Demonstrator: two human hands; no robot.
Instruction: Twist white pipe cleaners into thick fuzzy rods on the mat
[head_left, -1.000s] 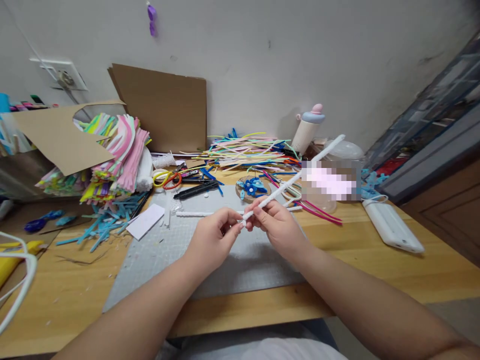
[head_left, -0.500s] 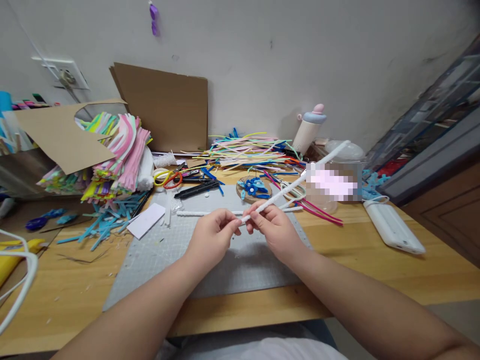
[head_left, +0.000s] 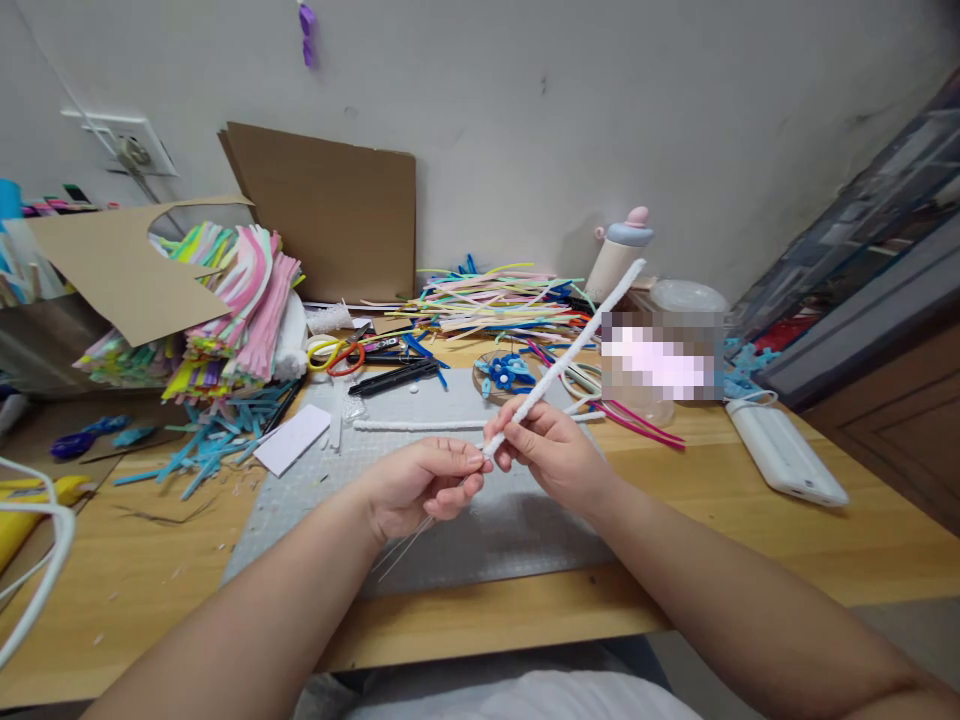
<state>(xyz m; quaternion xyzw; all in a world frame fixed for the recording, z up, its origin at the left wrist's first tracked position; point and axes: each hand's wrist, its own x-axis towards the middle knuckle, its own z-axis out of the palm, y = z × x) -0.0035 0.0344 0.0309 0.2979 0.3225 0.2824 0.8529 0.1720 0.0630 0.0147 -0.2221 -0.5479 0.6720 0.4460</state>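
A long white pipe cleaner [head_left: 559,368] slants up and to the right above the grey cutting mat [head_left: 480,545]. My right hand [head_left: 553,450] is closed around it near its lower part. At its lower end, the thumb and finger of my left hand [head_left: 427,485] pinch the tip. Thin bare wires [head_left: 406,545] show below my left hand, running down toward the mat. Another white pipe cleaner [head_left: 412,427] lies across the mat behind my hands. Beyond it sit blue fuzzy flowers [head_left: 507,373] on a round piece.
Scissors [head_left: 337,355], a black tool [head_left: 394,377] and a white card [head_left: 292,440] lie at the mat's back left. Colourful pipe cleaners [head_left: 495,305] pile by the wall, with a bottle [head_left: 619,258] beside them. A white power bank-like device [head_left: 786,455] rests at right.
The white pipe cleaner has tilted more upright, its top moving left. My left hand has turned and dropped slightly, and thin wires now show beneath it.
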